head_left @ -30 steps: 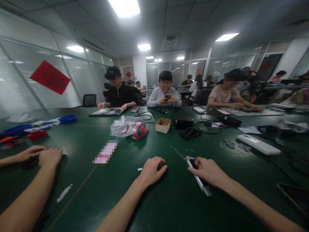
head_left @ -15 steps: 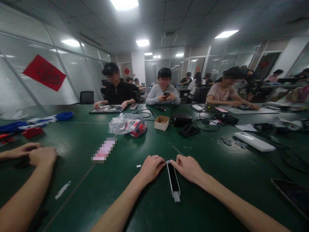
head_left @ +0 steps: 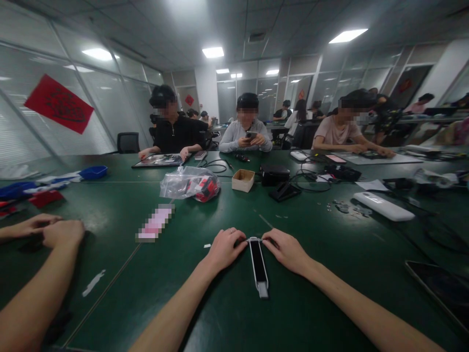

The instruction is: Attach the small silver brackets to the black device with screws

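Two-handed positioning, apparently. Long black-faced, white-edged device (head_left: pixel 258 261) lies on green bench (head_left: pixel 132 293); left hand (head_left: pixel 224 250) and right hand (head_left: pixel 287 250) flank its far end, fingers curled, grip indeterminate. Even contact required.

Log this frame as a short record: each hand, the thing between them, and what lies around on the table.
left hand: fingertips at the far end of the slim device, left side
right hand: fingertips at the same end, right side
between hands: slim black device with a pale frame, lying on the green table
beyond hands: plastic bag, small open box
right side: small loose pieces, white case
grip: firmness unclear
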The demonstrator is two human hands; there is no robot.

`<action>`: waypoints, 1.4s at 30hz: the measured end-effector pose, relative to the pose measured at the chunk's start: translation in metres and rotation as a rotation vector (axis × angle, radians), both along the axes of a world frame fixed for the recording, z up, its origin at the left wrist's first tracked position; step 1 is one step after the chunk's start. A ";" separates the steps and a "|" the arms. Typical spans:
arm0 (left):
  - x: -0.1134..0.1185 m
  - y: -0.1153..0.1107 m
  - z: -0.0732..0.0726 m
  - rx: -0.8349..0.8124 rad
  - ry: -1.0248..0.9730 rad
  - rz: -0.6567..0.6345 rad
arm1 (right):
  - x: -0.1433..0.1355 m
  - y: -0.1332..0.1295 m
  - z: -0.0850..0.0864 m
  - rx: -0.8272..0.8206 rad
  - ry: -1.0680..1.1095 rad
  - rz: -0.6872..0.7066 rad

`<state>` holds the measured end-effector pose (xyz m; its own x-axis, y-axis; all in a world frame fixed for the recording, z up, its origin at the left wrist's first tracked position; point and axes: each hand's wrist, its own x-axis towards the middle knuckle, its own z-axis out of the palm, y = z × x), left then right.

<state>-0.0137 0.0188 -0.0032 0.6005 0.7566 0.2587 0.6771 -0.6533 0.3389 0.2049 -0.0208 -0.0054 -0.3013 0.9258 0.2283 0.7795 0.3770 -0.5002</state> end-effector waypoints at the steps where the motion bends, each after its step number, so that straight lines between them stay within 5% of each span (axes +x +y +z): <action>1: 0.000 0.000 0.000 0.001 -0.002 0.003 | 0.000 -0.001 0.001 0.000 -0.006 0.000; 42: 0.001 0.000 0.002 -0.017 -0.021 -0.014 | 0.001 -0.002 0.004 0.008 -0.033 0.008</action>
